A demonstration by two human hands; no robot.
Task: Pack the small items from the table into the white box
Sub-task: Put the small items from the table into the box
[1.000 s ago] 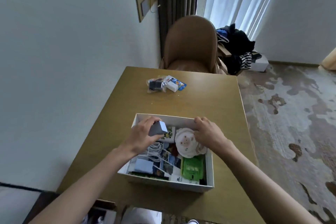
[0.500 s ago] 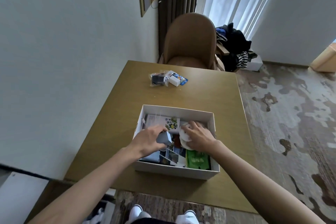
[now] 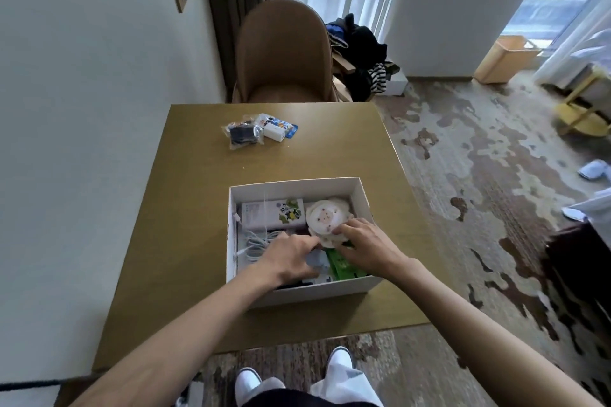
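The white box (image 3: 362, 205) stands on the wooden table near its front edge. Inside it lie a white printed carton (image 3: 271, 215), a round white plush item (image 3: 325, 216), a coiled white cable (image 3: 259, 243), a green packet (image 3: 344, 266) and cards. My left hand (image 3: 291, 256) is down inside the box, pressing a small grey block (image 3: 317, 260) among the contents. My right hand (image 3: 363, 243) rests in the box with its fingers on the lower edge of the round plush item. Farther back on the table lie a clear bag with a dark item (image 3: 243, 135) and a small white-and-blue packet (image 3: 277, 129).
A brown chair (image 3: 282, 53) stands behind the table (image 3: 185, 208), with a wall on the left. Clothes are piled on a seat (image 3: 360, 53) at the right rear. Patterned carpet lies to the right, my feet (image 3: 291, 377) below the table edge.
My left hand has carried the grey block from above the box's rear left down into the contents at the front. My right hand stayed on the round plush item. The view shifted back.
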